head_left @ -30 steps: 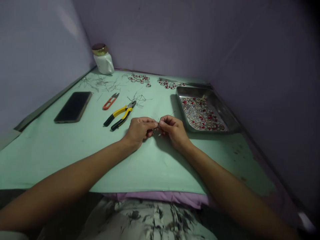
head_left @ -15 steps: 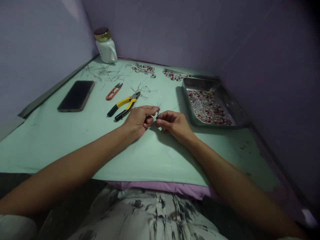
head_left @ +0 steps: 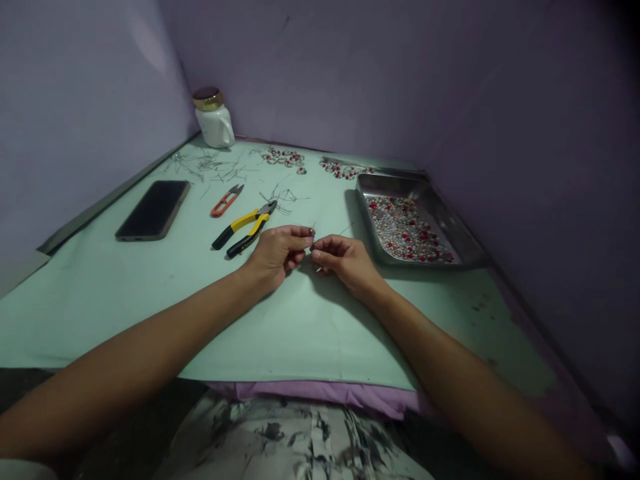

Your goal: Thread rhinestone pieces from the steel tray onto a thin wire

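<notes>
My left hand point(head_left: 277, 252) and my right hand point(head_left: 343, 259) meet fingertip to fingertip over the pale green mat point(head_left: 150, 293). Between them they pinch a small bead on a thin wire point(head_left: 312, 234); the piece is tiny and mostly hidden by the fingers. Just left of my left hand lie yellow-and-black pliers point(head_left: 243, 229). To the right of my right hand stands a metal tray point(head_left: 465, 233) filled with several silver and red beads.
An orange thread snipper point(head_left: 225, 200) and a dark phone point(head_left: 153, 209) lie at the left. A white jar with a gold lid point(head_left: 213, 119) stands in the far corner. Loose wires and beaded pieces point(head_left: 285, 158) are scattered along the back. Purple walls close in on three sides.
Both hands stay together at the bead and wire, with the fingers shifting slightly. The camera view tilted up and then back down.
</notes>
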Demonstrator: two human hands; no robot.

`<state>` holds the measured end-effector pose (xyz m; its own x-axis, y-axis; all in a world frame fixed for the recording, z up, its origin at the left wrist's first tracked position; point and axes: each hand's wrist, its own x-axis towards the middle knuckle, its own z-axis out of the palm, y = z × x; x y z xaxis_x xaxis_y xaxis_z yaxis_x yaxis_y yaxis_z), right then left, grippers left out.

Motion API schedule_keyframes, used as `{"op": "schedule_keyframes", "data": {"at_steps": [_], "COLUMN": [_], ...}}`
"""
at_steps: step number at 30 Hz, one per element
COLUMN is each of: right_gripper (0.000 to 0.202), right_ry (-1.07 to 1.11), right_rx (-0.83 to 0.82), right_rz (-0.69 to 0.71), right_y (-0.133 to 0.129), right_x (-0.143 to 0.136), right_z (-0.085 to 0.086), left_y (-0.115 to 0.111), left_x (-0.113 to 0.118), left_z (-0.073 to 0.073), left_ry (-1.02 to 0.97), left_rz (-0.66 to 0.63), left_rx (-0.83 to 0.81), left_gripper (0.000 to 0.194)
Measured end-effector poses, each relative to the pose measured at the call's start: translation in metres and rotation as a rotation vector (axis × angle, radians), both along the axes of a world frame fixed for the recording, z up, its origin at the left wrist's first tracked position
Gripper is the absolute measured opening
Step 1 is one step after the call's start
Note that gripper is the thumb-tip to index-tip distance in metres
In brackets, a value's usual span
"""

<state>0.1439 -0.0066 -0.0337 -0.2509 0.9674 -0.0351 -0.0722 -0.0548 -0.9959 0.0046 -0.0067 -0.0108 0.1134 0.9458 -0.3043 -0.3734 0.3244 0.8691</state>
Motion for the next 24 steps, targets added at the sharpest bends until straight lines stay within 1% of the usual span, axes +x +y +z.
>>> {"op": "schedule_keyframes", "data": {"at_steps": [7, 12, 17, 20, 24], "right_gripper": [0.009, 0.01, 0.011, 0.011, 0.011], "right_ry": [0.034, 0.036, 0.038, 0.033, 0.064], "right_rx": [0.009, 0.013, 0.015, 0.012, -0.014], "right_rz": [0.012, 0.011, 0.016, 0.019, 0.01], "right_y": [-0.0005, -0.0002, -0.0006, -0.0015, -0.0018], "right_x": [-0.0018, -0.0027, -0.0023, -0.0022, -0.0016], "right_z": [0.0003, -0.0029, -0.0061, -0.0038, 0.0017], "left_y": [0.0011, 0.0024, 0.0032, 0.0043, 0.0061], "left_x": [-0.0011, -0.0007, -0.0008, -0.0033, -0.0069], "left_z": [0.0015, 0.0028, 0.0027, 0.0041, 0.0058], "left_ry": [-0.022, -0.002, 0.035, 0.06, 0.111], "left_rz": [0.001, 0.03, -0.008, -0.019, 0.009], "left_rx": [0.025, 0.052, 0.038, 0.039, 0.079], "left_gripper": [0.017, 0.005, 0.004, 0.005, 0.006]}}
